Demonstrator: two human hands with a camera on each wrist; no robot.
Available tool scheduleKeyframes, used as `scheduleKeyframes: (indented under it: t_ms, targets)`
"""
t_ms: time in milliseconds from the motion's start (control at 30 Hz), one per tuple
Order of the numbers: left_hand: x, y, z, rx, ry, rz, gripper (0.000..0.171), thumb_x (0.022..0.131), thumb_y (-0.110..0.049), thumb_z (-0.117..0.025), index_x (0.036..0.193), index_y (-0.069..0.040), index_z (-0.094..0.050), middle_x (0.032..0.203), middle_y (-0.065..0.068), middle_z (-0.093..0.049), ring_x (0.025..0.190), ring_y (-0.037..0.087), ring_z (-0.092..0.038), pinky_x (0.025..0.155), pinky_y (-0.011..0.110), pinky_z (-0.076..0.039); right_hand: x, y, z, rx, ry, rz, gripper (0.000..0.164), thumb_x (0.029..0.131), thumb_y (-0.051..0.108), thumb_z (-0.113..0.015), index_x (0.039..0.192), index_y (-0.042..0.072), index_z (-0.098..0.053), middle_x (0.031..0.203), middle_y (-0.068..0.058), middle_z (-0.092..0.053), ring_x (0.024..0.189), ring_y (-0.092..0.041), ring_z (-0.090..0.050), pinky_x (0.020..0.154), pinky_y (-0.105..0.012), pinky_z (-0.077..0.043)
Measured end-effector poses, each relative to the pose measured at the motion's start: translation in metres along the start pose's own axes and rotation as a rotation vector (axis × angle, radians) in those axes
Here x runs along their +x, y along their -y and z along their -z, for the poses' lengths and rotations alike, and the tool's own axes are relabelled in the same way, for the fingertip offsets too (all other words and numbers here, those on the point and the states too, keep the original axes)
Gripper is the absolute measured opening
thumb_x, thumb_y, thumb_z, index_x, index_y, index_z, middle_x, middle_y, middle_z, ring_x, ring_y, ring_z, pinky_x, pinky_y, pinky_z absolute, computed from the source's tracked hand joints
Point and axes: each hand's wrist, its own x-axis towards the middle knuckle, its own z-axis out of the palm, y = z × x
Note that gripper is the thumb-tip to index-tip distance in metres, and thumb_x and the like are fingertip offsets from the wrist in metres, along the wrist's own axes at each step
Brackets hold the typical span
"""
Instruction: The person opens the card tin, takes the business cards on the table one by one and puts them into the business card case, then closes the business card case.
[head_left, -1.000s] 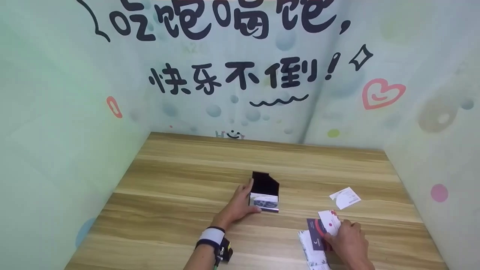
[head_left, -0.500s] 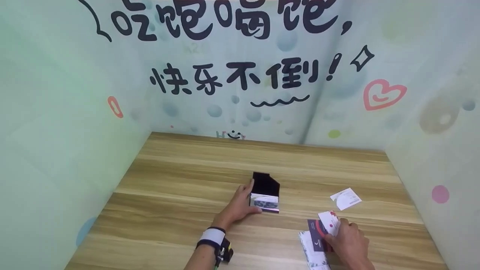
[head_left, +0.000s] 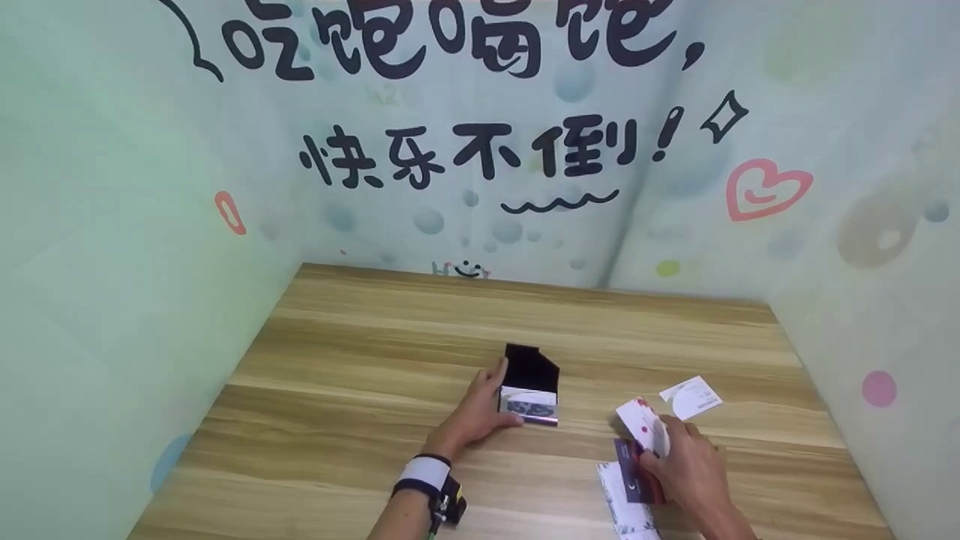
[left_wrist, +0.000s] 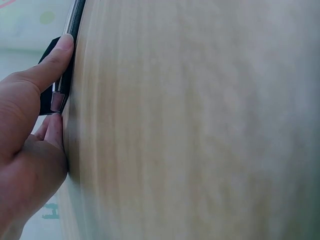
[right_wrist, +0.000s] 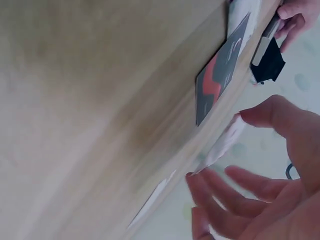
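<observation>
In the head view my left hand (head_left: 472,412) grips the left side of a business card case (head_left: 531,367), its black lid raised. A pale card (head_left: 529,399) lies inside the case. The left wrist view shows the thumb on the near edge and fingers at the case's end. My right hand (head_left: 696,466) pinches a white business card (head_left: 636,420) with red marks by its edges; in the right wrist view this card (right_wrist: 222,143) is clear of the table. Beneath that hand lies a dark card with a red band (head_left: 632,474), overlapping white floral-edged cards (head_left: 621,499).
Another white card (head_left: 694,396) lies flat beyond the right hand. The wooden table (head_left: 360,352) meets a printed fabric wall (head_left: 420,225) at the back, with further walls on both sides. A strap with a small camera (head_left: 450,501) is on the left wrist.
The right hand has lifted the white red-marked card off the dark card and moved it slightly away and left. The left hand and the card case have stayed put.
</observation>
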Motion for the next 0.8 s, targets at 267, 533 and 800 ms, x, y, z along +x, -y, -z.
scheduleKeyframes:
  t_ms: [267,533,800]
  targets:
    - [-0.002,-0.002,0.001,-0.022,-0.001,-0.002,0.104,0.07,-0.031,-0.077,0.148,-0.011,-0.01,0.134,0.018,-0.033,0.124,0.029,-0.037,0.109,0.042,-0.029,0.012,0.002,-0.012,-0.09,-0.145,0.324,0.055,0.058,0.021,-0.077,0.109,0.007,-0.062,0.094,-0.012,-0.064,0.081,-0.028,-0.059,0.07,-0.042,-0.035]
    - [-0.001,-0.001,0.002,-0.003,-0.009,-0.015,0.103,0.071,-0.032,-0.076,0.148,-0.011,-0.01,0.133,0.019,-0.033,0.124,0.029,-0.037,0.109,0.042,-0.029,0.028,0.006,-0.02,-0.142,-0.228,0.509,0.054,0.057,0.018,-0.076,0.109,0.008,-0.062,0.096,-0.01,-0.065,0.085,-0.029,-0.061,0.07,-0.041,-0.038]
    - [0.0,-0.002,0.003,0.037,0.004,-0.002,0.105,0.07,-0.035,-0.076,0.148,-0.013,-0.01,0.135,0.019,-0.033,0.125,0.03,-0.036,0.109,0.041,-0.03,0.038,0.015,-0.028,-0.13,-0.255,0.629,0.058,0.058,0.019,-0.08,0.112,0.009,-0.062,0.097,-0.009,-0.065,0.085,-0.029,-0.061,0.071,-0.04,-0.041]
